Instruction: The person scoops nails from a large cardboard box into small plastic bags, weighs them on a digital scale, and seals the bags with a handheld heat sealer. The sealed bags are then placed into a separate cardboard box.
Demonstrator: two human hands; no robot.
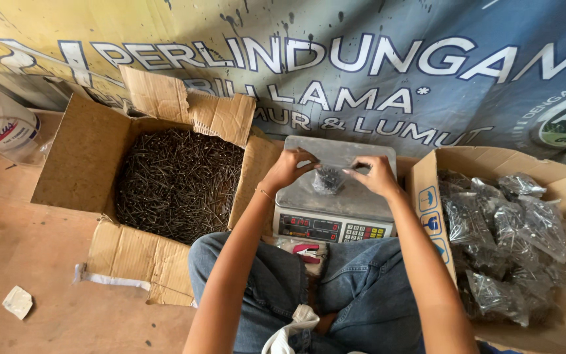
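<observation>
Wooden floor (47, 249), printed banner (361, 72) behind. My left hand (287, 168) and right hand (376, 174) both pinch small clear bag of nails (327, 179) resting on digital scale (335, 216) platform. Carton of loose nails (178, 183) at left; carton of filled bags (506, 236) at right.

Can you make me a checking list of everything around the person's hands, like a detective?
Surface: wooden floor, dusty, bare patches.
Job's things: small clear bag of nails on the grey scale; open box of loose nails; box of filled bags.
Clutter: paper scrap, white bucket, small stapler on the lap.
Hands: left hand and right hand both pinch the bag.
Cables: nothing seen.
Surroundings: printed banner behind.
</observation>
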